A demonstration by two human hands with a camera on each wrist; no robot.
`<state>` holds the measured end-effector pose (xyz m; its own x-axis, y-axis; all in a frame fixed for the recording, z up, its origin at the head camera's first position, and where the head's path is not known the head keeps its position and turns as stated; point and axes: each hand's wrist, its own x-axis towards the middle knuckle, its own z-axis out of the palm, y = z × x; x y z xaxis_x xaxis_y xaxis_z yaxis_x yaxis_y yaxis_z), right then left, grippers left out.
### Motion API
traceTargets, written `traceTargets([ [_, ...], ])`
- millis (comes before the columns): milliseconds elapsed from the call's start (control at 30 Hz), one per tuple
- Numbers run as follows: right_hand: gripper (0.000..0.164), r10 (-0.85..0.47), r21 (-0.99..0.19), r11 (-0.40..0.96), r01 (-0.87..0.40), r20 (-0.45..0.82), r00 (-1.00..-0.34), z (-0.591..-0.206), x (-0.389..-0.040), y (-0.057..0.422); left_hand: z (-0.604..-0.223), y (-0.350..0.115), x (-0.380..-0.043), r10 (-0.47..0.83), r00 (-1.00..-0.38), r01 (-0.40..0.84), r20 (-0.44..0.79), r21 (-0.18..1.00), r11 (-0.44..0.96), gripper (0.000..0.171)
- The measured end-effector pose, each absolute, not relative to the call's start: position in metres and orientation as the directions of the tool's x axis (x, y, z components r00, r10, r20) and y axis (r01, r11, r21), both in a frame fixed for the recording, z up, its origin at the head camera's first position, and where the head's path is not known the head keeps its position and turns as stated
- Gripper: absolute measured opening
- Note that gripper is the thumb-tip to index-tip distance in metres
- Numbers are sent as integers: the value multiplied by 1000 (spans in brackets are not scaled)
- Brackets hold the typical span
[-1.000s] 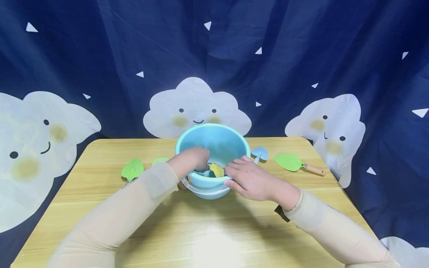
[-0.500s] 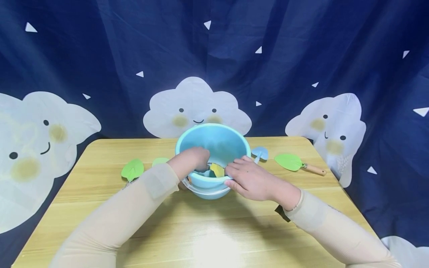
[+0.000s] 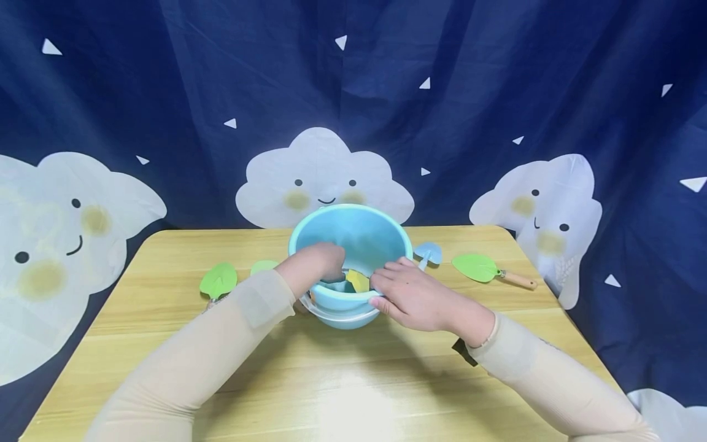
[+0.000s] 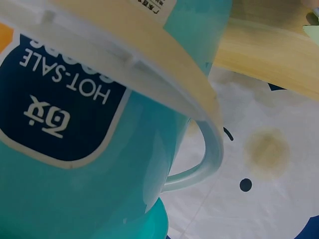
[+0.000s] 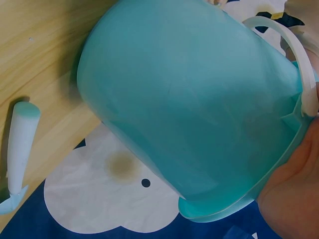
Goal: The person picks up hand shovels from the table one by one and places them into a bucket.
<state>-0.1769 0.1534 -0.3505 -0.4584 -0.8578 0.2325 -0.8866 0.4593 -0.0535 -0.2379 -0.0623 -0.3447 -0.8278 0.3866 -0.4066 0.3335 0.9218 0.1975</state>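
A light blue bucket (image 3: 361,236) leans toward me on the table, its white carrying handle (image 4: 197,169) hanging against its outside. My left hand (image 3: 323,261) reaches inside and grips a trowel with a yellow blade (image 3: 358,281); a bit of metal neck shows beside the hand, while the handle and fingertips are hidden. With my right hand (image 3: 411,291) I hold the bucket's near right rim, thumb outside and fingers over the edge. The right wrist view shows that hand (image 5: 291,186) at the rim. A dark label (image 4: 60,99) faces the left wrist camera.
On the left of the wooden table (image 3: 265,374) lie a green trowel (image 3: 219,280) and a paler green one (image 3: 264,265), partly hidden by my left arm. To the bucket's right are a light blue shovel (image 3: 429,252) and a green trowel (image 3: 476,267). A cloud-patterned curtain (image 3: 386,73) hangs behind.
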Motion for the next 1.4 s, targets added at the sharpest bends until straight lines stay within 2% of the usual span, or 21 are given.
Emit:
traceTargets([
  [100, 29, -858, -50, 458, -888, 238, -456, -350, -177, 154, -344, -62, -238, 391, -839, 328, -378, 222, 918, 25],
  [267, 29, -859, -52, 459, -887, 231, -457, -349, -176, 154, -342, -63, -238, 411, -856, 326, -314, 289, 900, 11],
  [400, 27, -859, -58, 463, -884, 217, -464, -348, -176, 153, -341, -65, -239, 431, -870, 340, -239, 341, 876, 23],
  [667, 26, -858, -47, 467, -883, 217, -466, -346, -175, 154, -339, -65, -240, 417, -908, 404, 44, 359, 841, 14],
  [1033, 27, -859, -46, 466, -884, 219, -464, -348, -175, 154, -330, -70, -229, 362, -891, 442, 272, 350, 826, 27],
  [1400, 26, -856, -57, 470, -881, 212, -471, -346, -174, 153, -311, -103, -204, 296, -874, 438, 386, 361, 824, 33],
])
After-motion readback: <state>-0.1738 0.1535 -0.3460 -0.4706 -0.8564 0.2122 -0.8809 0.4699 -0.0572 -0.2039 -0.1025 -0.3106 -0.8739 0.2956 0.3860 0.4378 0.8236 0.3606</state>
